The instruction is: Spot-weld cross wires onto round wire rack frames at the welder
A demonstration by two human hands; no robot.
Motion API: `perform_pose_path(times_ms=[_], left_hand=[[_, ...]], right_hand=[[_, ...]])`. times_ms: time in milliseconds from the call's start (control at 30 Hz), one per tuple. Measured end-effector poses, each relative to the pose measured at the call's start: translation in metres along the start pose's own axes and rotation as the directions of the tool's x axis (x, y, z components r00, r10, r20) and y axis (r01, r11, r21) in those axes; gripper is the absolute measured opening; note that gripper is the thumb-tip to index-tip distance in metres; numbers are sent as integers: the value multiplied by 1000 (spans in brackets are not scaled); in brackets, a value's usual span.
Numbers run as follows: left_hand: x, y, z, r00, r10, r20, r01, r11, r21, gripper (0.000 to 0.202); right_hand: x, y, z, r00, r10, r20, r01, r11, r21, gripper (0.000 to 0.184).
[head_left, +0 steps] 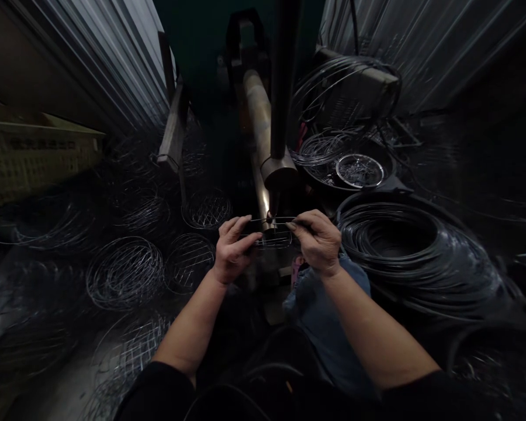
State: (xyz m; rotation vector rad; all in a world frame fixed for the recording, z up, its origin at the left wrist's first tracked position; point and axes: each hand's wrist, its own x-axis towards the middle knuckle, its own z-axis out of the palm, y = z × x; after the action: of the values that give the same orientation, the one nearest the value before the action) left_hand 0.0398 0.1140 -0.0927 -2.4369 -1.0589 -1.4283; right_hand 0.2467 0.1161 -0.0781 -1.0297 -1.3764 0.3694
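Note:
My left hand [233,248] and my right hand [316,240] both pinch a small wire frame [269,229] between them, fingers closed on its thin wires. The frame sits right under the tip of a vertical welding electrode [277,175] that hangs from a dark post. A slanted metal arm [258,117] of the machine runs away behind it. My knee in blue cloth [324,316] lies just below my right wrist.
Several round wire mesh baskets [125,272] lie on the floor at left. A big coil of dark wire [414,251] fills the right. A metal bowl [359,169] of small parts sits behind it. Corrugated sheet walls [114,64] close both sides.

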Motion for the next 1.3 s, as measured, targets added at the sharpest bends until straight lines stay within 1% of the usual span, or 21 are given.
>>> perform_pose_path(times_ms=[133, 267, 367, 533, 700, 900, 1100, 1300], left_hand=[[-2, 0, 1, 1000, 1, 1, -1, 1000, 8, 20], [-3, -1, 1, 1000, 0, 0, 0, 1000, 14, 18], [-2, -3, 2, 1000, -3, 0, 3, 1000, 6, 20], [2, -8, 6, 1000, -11, 9, 11, 1000, -3, 20], [3, -11, 8, 1000, -15, 15, 14, 1000, 20, 20], [4, -13, 11, 1000, -11, 15, 11, 1000, 12, 20], [4, -14, 11, 999, -28, 18, 27, 999, 20, 20], [3, -15, 12, 1000, -14, 21, 14, 1000, 1, 23]], right_hand=[[0, 1, 0, 1000, -25, 8, 25, 1000, 18, 8], [1, 2, 2, 1000, -17, 7, 17, 1000, 5, 8], [4, 4, 3, 1000, -9, 5, 9, 1000, 7, 7], [9, 9, 6, 999, -33, -5, 33, 998, 48, 7], [12, 12, 9, 1000, 3, -4, -3, 998, 55, 8], [13, 14, 11, 999, 41, -8, -40, 998, 58, 9], [13, 17, 11, 1000, 15, -14, -13, 995, 101, 8], [13, 20, 12, 999, -30, -16, 32, 990, 137, 10]])
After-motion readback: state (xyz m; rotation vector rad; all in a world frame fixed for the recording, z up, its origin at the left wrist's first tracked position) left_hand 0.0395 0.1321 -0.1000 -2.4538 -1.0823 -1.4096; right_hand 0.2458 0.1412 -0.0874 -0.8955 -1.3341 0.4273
